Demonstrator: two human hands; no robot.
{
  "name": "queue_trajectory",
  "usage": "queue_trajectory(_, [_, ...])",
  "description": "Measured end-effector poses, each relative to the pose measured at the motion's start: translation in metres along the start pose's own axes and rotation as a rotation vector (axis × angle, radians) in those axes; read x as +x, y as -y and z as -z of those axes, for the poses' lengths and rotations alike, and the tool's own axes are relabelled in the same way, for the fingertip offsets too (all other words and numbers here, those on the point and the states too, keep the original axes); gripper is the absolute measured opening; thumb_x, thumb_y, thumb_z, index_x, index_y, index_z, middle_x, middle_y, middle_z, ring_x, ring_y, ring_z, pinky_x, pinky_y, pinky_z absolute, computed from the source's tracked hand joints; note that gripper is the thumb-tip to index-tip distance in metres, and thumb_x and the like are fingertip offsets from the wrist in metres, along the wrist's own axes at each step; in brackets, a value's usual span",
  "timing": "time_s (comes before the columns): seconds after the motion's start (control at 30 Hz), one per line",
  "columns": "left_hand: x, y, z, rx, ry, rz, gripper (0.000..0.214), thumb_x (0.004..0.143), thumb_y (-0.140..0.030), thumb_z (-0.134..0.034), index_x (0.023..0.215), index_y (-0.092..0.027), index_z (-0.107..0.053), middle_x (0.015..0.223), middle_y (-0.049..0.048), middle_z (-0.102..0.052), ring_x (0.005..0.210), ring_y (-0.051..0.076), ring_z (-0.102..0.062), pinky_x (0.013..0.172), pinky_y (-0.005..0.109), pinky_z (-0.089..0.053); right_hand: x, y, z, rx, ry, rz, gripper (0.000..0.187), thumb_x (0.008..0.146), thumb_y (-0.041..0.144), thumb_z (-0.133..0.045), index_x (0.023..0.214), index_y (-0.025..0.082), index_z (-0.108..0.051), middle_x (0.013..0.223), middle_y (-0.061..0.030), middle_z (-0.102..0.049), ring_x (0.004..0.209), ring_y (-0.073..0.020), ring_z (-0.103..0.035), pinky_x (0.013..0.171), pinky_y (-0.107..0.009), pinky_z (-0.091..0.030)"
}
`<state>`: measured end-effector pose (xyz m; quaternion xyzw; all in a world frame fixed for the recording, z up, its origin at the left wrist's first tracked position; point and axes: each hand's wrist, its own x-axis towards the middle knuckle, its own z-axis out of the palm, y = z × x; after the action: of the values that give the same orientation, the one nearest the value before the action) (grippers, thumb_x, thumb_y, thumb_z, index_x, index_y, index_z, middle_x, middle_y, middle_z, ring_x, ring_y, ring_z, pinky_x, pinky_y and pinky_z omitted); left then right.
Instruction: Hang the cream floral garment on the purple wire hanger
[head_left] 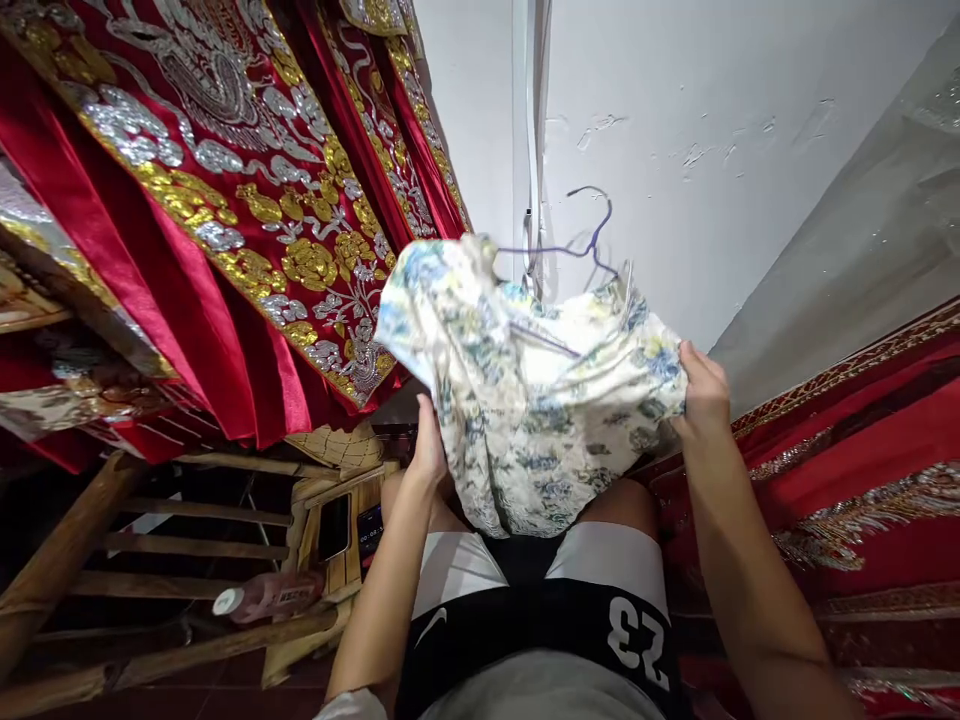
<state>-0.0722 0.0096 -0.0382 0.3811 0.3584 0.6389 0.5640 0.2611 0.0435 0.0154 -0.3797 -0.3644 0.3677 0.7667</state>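
A floral blouse (555,440), white with blue and yellow flowers, is stretched out in front of me above my lap. A thin purple clothes hanger (596,240) sits in its neck opening, its hook pointing up. My right hand (703,385) grips the blouse at its right side, thumb on top. At the lower left edge of the garment is my left hand (429,440), thumb up, the other fingers hidden behind the cloth and closed on it. The blouse looks slightly blurred.
Red cloth with gold and silver embroidery (300,260) hangs at left; more red cloth (885,480) is at right. A bamboo rack (202,550) at lower left bears a pink bottle (266,597). Phones (335,525) lie on a bamboo stool. A white wall (637,90) stands ahead.
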Motion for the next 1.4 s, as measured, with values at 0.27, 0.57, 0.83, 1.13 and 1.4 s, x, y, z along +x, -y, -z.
queue_trajectory(0.27, [-0.027, 0.038, 0.007, 0.258, -0.149, -0.036, 0.067, 0.064, -0.042, -0.091, 0.123, -0.02, -0.068, 0.131, 0.0108, -0.07, 0.14, 0.032, -0.054, 0.124, 0.044, -0.034, 0.012, 0.001, -0.031, -0.058, 0.204, 0.0, 0.047, 0.071, 0.063, -0.082, 0.074, 0.02, -0.065, 0.073, -0.006, -0.069, 0.092, -0.0296, -0.073, 0.074, -0.038, -0.062])
queue_trajectory(0.57, [-0.057, 0.078, -0.001, 0.263, -0.098, 0.101, 0.066, 0.063, -0.04, -0.091, 0.121, -0.015, -0.069, 0.125, 0.016, -0.073, 0.129, 0.034, -0.063, 0.116, 0.048, -0.044, -0.025, -0.031, 0.034, -0.236, -0.181, 0.087, 0.05, 0.078, 0.064, -0.071, 0.092, 0.016, -0.072, 0.086, -0.0059, -0.072, 0.082, -0.0227, -0.07, 0.073, -0.035, -0.057])
queue_trajectory(0.83, [-0.082, 0.091, -0.035, 0.328, -0.074, 0.102, 0.066, 0.069, -0.047, -0.085, 0.124, -0.015, -0.067, 0.126, 0.0173, -0.072, 0.13, 0.034, -0.062, 0.118, 0.048, -0.04, -0.134, -0.082, 0.017, -0.366, -0.004, -0.158, 0.046, 0.089, 0.062, -0.055, 0.067, 0.022, -0.053, 0.059, 0.0019, -0.051, 0.052, -0.0133, -0.044, 0.05, -0.028, -0.036])
queue_trajectory(1.13, [-0.082, 0.091, -0.03, 0.458, -0.165, 0.002, 0.057, 0.075, -0.044, -0.079, 0.122, -0.013, -0.065, 0.126, 0.0185, -0.069, 0.126, 0.035, -0.063, 0.116, 0.051, -0.042, -0.142, -0.062, -0.013, -0.455, 0.604, -0.314, 0.046, 0.094, 0.054, -0.057, 0.064, 0.021, -0.048, 0.057, 0.0046, -0.039, 0.055, -0.0117, -0.036, 0.055, -0.028, -0.027])
queue_trajectory(1.4, [-0.107, 0.129, -0.055, 0.833, -0.431, -0.618, 0.062, 0.085, -0.022, -0.069, 0.142, -0.019, -0.045, 0.149, 0.0209, -0.043, 0.145, 0.031, -0.042, 0.12, 0.048, -0.035, -0.152, -0.06, -0.02, -0.307, 0.602, -0.439, 0.035, 0.087, 0.047, -0.064, 0.068, 0.018, -0.069, 0.052, -0.0003, -0.058, 0.05, -0.0126, -0.044, 0.052, -0.027, -0.032])
